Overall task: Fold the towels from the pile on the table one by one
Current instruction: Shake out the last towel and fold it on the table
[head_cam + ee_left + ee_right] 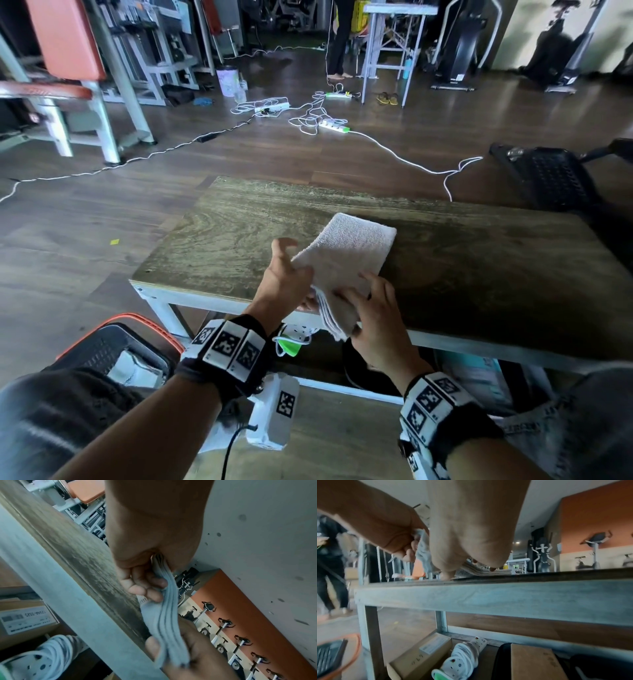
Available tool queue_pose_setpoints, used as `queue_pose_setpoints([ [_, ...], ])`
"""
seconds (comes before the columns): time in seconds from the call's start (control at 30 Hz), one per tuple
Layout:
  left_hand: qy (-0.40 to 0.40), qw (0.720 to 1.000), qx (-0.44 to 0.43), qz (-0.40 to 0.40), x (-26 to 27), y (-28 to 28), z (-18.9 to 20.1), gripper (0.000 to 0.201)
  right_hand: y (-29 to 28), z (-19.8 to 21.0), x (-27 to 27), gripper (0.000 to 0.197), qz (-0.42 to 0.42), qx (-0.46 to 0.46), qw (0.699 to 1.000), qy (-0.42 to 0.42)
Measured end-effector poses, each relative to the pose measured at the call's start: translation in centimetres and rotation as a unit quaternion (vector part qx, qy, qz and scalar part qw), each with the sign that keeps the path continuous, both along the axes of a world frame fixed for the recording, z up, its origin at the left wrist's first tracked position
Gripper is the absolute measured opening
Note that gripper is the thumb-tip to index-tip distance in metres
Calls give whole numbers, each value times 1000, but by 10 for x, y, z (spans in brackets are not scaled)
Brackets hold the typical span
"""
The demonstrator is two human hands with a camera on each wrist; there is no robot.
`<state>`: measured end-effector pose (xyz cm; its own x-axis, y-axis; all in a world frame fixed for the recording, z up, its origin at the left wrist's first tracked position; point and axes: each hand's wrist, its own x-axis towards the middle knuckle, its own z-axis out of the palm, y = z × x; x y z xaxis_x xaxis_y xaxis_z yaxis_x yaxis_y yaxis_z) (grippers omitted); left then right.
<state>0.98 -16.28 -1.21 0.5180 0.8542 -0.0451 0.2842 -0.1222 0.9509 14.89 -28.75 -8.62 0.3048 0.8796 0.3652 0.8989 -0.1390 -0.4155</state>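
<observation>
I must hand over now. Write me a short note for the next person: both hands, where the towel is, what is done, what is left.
Left hand: pinches the near-left corner of the towel.
Right hand: grips the towel's near end, where it overhangs the front edge of the table.
Towel: already folded into several layers; its far end lies on the table.
Left: finish this fold and set it down. No other towels are visible on the table.
</observation>
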Motion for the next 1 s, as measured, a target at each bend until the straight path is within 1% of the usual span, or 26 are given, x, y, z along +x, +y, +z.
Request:
queue_pose_setpoints([
  [0.07,-22,1000,-5,-6,-3,2,7,25,4,2,0,44,18,58,996,61],
  [0.13,-50,997,-52,-6,-8,11,4,31,3,14,0,19,14,91,979,180],
  [0.17,-63,995,-72,-2,-11,15,1,34,0,22,-2,11,7,87,968,235],
  [0.2,-76,994,-76,7,-14,20,-4,36,-2,29,-3,11,4,86,956,280],
  [0.23,-67,996,-53,6,-16,23,-8,38,-5,33,-1,10,7,91,946,311],
  [0.27,-52,998,-18,-13,-18,25,-12,39,-8,38,0,9,9,97,939,331],
  [0.33,7,994,74,-84,-19,24,-19,36,-9,43,4,12,3,104,931,349],
  [0.37,36,989,86,-114,-17,23,-20,33,-8,42,8,16,-6,106,928,358],
  [0.4,53,986,92,-127,-15,24,-23,28,-7,42,10,19,-14,106,925,365],
  [0.43,59,987,88,-122,-12,24,-23,18,-6,43,12,23,-23,105,922,371],
  [0.47,48,989,81,-114,-10,25,-22,5,-6,46,14,25,-33,102,919,379],
  [0.53,6,993,58,-100,-5,23,-16,20,-4,52,18,24,-47,99,904,414],
  [0.57,-15,995,47,-92,-1,22,-14,24,-2,55,21,24,-55,101,895,431],
  [0.63,-12,994,78,-78,7,21,-10,19,7,55,29,30,-76,101,895,428],
  [0.7,51,987,144,-52,16,27,-16,20,18,49,39,41,-104,68,903,413],
  [0.73,90,982,164,-35,20,32,-20,19,23,46,43,41,-125,41,903,410],
  [0.77,126,978,163,-21,24,35,-23,16,27,43,48,38,-145,13,902,406],
  [0.87,212,965,151,-2,31,42,-36,26,37,28,63,29,-174,-43,908,378],
  [0.97,223,961,162,6,35,46,-43,27,40,16,72,22,-177,-37,937,299],
  [1.0,225,959,170,4,36,48,-45,27,40,14,74,25,-175,-31,948,265],
])
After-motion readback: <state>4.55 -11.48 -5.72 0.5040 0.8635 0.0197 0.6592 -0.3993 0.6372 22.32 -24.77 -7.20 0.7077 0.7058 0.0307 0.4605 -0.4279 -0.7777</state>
